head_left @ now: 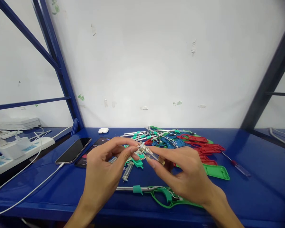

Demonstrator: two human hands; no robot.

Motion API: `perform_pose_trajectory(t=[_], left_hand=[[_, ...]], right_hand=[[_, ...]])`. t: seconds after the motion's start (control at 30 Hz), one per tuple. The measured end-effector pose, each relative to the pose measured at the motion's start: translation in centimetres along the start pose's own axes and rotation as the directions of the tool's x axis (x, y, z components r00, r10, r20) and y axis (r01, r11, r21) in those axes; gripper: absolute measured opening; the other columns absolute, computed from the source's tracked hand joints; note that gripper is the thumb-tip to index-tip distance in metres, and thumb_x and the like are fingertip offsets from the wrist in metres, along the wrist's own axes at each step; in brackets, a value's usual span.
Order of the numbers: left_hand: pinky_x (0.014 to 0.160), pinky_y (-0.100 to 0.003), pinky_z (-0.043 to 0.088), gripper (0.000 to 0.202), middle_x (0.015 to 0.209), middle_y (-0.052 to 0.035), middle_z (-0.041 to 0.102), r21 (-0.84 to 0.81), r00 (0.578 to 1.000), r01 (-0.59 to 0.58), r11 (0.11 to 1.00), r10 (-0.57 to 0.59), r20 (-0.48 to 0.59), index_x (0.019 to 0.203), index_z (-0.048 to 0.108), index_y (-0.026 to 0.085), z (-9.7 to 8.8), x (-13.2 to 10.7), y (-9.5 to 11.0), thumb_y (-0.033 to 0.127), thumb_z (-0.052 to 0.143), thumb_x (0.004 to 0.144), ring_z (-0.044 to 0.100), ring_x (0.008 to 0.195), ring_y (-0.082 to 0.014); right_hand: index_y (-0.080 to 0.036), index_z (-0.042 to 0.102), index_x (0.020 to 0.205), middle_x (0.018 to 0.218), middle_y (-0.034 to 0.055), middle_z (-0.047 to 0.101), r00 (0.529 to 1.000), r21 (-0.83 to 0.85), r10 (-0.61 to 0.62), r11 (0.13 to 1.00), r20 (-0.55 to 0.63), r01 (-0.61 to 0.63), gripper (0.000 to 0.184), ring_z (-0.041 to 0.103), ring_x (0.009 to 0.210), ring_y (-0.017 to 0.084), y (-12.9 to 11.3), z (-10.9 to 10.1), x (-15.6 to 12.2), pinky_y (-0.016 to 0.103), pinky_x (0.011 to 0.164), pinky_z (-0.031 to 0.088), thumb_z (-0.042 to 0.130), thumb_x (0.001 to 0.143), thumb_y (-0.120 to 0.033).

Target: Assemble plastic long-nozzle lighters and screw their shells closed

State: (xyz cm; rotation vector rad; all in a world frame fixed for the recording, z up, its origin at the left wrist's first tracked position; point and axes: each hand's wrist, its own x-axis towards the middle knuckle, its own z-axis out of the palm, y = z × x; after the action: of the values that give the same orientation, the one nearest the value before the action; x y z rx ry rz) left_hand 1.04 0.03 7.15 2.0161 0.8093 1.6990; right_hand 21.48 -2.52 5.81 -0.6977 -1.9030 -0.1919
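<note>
My left hand [104,171] and my right hand [182,175] meet above the blue table [263,186], both pinching a small clear plastic tube [149,152] between fingertips. Just below the hands lies a green plastic grabber tool [156,191] with a metal shaft. Behind them is a heap of red, green and blue plastic handle parts [192,144] mixed with metal rods [135,134] and thin wires. Another clear tube [127,171] lies on the table under my left hand.
Two phones [74,150] lie at the left, one on a white cable. A white power strip [16,148] with plugs sits further left. A white earbud case [103,130] rests near the wall. A red-handled screwdriver [237,165] lies right. Blue shelf posts stand on both sides.
</note>
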Motion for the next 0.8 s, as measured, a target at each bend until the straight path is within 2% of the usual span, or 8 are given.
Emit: perform_pose_trajectory(t=[0.2, 0.33, 0.4, 0.53, 0.7, 0.8], left_hand=[[0.07, -0.02, 0.057, 0.017, 0.083, 0.007, 0.077, 0.192, 0.975, -0.159, 0.969, 0.184, -0.122, 0.092, 0.076, 0.028, 0.6, -0.7, -0.8, 0.014, 0.069, 0.099, 0.072, 0.074, -0.0096], [0.07, -0.023, 0.058, 0.017, 0.082, 0.0058, 0.077, 0.292, 0.938, -0.207, 0.934, 0.274, -0.212, 0.087, 0.075, 0.027, 0.7, -1.1, -0.6, 0.014, 0.069, 0.098, 0.072, 0.076, -0.0124], [0.069, -0.027, 0.061, 0.016, 0.082, 0.0048, 0.079, 0.376, 0.927, -0.18, 0.909, 0.285, -0.245, 0.087, 0.076, 0.026, 0.6, -1.3, -0.2, 0.017, 0.07, 0.098, 0.074, 0.074, -0.0152], [0.069, -0.034, 0.067, 0.016, 0.085, 0.004, 0.083, 0.538, 0.938, -0.096, 0.838, 0.257, -0.233, 0.088, 0.079, 0.028, 0.2, -1.7, 0.7, 0.025, 0.069, 0.1, 0.077, 0.071, -0.0201], [0.069, -0.034, 0.069, 0.019, 0.083, 0.0049, 0.083, 0.556, 0.946, -0.104, 0.825, 0.255, -0.202, 0.087, 0.081, 0.03, -0.2, -1.7, 0.8, 0.024, 0.068, 0.1, 0.079, 0.074, -0.0209], [0.069, -0.034, 0.07, 0.014, 0.086, 0.0062, 0.084, 0.523, 0.93, -0.159, 0.838, 0.304, -0.205, 0.09, 0.081, 0.032, -0.2, -1.6, 0.5, 0.025, 0.072, 0.099, 0.08, 0.073, -0.0205]], right_hand=[[-0.008, 0.077, 0.121, 0.059, -0.0045, 0.069, 1.0, 0.045, -0.006, 0.999, 0.026, 0.005, 0.027, 0.055, 0.043, 0.009, -0.3, 0.4, 0.0, 0.024, 0.048, 0.041, 0.064, 0.103, -0.023], [-0.006, 0.076, 0.122, 0.058, -0.004, 0.068, 1.0, 0.035, -0.019, 0.999, 0.021, 0.018, 0.03, 0.051, 0.042, 0.009, -0.8, 1.2, -0.1, 0.026, 0.046, 0.038, 0.06, 0.106, -0.026], [-0.007, 0.076, 0.121, 0.058, -0.0038, 0.067, 1.0, 0.008, -0.017, 1.0, 0.021, 0.017, 0.029, 0.051, 0.043, 0.009, -1.1, 1.5, -0.2, 0.027, 0.046, 0.036, 0.059, 0.106, -0.026], [-0.01, 0.075, 0.12, 0.059, -0.0037, 0.067, 0.999, -0.021, -0.016, 1.0, 0.029, 0.017, 0.027, 0.054, 0.045, 0.011, -1.6, 1.7, -0.4, 0.027, 0.047, 0.037, 0.059, 0.106, -0.025], [-0.011, 0.075, 0.119, 0.057, -0.0044, 0.066, 0.999, -0.007, -0.018, 1.0, 0.047, 0.018, 0.025, 0.053, 0.045, 0.011, -1.8, 1.6, -0.3, 0.026, 0.048, 0.038, 0.058, 0.106, -0.024], [-0.01, 0.075, 0.12, 0.059, -0.0036, 0.067, 0.999, -0.012, -0.016, 1.0, 0.033, 0.016, 0.026, 0.054, 0.045, 0.011, -1.8, 1.4, -0.1, 0.027, 0.047, 0.038, 0.059, 0.106, -0.024]])
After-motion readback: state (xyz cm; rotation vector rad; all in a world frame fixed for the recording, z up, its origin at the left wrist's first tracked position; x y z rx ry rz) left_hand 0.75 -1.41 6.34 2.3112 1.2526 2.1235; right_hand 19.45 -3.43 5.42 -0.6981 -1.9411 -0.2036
